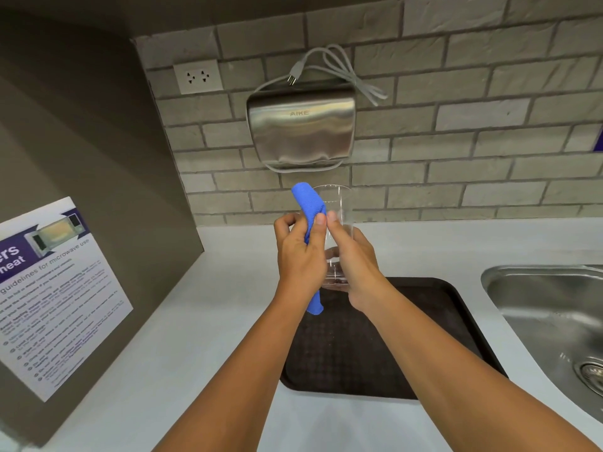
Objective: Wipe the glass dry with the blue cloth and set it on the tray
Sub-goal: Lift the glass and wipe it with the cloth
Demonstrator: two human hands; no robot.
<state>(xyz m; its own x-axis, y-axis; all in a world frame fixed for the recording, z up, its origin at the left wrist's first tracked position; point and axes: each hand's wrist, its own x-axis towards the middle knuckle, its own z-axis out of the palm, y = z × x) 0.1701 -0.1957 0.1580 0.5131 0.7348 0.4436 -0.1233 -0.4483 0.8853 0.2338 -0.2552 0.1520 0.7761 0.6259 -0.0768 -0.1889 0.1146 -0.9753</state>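
Observation:
A clear glass point(339, 207) is held upright in the air above the far edge of the dark brown tray point(456, 327). My right hand point(354, 262) is wrapped around its lower half from the right. My left hand point(298, 252) grips the blue cloth point(308, 200) and presses it against the glass's left side near the rim. One end of the cloth hangs below my left wrist. The tray lies flat on the counter beneath my forearms, with nothing visible on it.
A steel sink point(554, 321) is set into the white counter point(202, 321) right of the tray. A metal hand dryer point(301, 128) with a loose cord hangs on the brick wall. A wall socket point(198, 76) and a microwave notice point(55, 295) are at the left.

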